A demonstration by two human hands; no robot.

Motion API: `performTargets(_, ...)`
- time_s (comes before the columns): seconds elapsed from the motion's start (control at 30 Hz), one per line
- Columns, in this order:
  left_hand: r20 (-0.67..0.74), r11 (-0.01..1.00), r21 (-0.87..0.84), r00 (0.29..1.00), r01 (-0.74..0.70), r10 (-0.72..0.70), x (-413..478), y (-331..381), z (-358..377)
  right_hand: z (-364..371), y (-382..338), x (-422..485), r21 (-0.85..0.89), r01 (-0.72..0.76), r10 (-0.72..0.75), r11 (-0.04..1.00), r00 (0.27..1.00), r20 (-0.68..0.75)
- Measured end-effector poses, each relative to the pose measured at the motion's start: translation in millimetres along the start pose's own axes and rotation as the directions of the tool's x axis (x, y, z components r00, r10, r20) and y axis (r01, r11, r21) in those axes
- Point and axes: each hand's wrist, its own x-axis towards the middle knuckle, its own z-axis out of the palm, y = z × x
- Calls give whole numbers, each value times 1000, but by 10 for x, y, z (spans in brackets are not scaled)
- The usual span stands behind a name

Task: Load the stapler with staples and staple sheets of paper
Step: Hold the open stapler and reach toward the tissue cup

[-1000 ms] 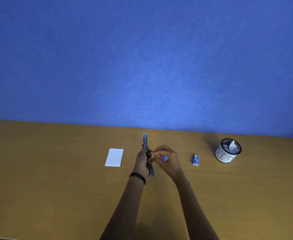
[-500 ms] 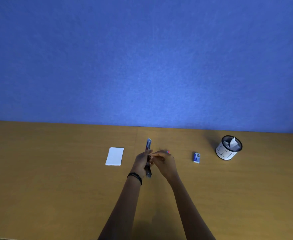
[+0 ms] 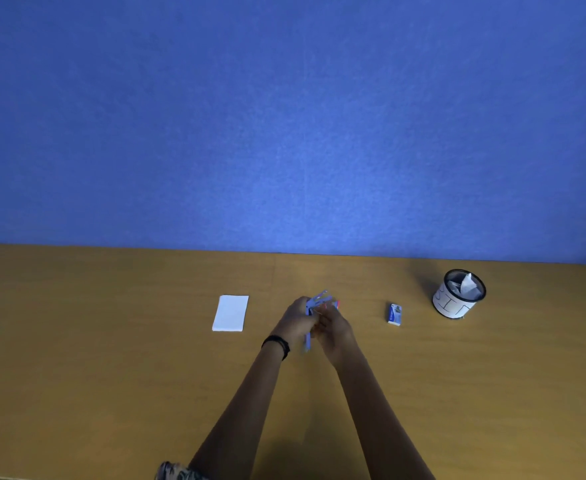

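A small blue-grey stapler (image 3: pixel 308 336) is held just above the wooden desk (image 3: pixel 111 375) at the centre. My left hand (image 3: pixel 296 322), with a black band at the wrist, grips its body. The stapler's upper arm (image 3: pixel 320 298) tilts up and to the right, away from the body. My right hand (image 3: pixel 334 330) has its fingers curled at that arm; something red shows at its fingertips, and what they pinch is blurred. A stack of white paper sheets (image 3: pixel 231 313) lies flat to the left. A small blue staple box (image 3: pixel 394 314) lies to the right.
A round white cup with a dark rim (image 3: pixel 459 293), holding crumpled paper, stands at the far right. A blue wall (image 3: pixel 284 116) rises behind the desk's back edge.
The stapler's top arm pointed straight up one second ago; now it leans right and sits lower. Both hands have drawn closer together around it.
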Motion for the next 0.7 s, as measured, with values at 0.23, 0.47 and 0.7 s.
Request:
performTargets(0.23, -44, 899, 345, 952, -269, 302, 1, 28, 79, -34, -161, 41, 199, 61, -57, 978, 998, -24)
performTargets(0.47, -103, 783, 425, 835, -455, 541, 13, 54, 81, -17, -390, 19, 240, 118, -114, 963, 993, -29)
performTargets(0.7, -260, 793, 256, 750, -553, 608, -17, 168, 142, 76, -555, -50, 292, 144, -145, 945, 989, -16)
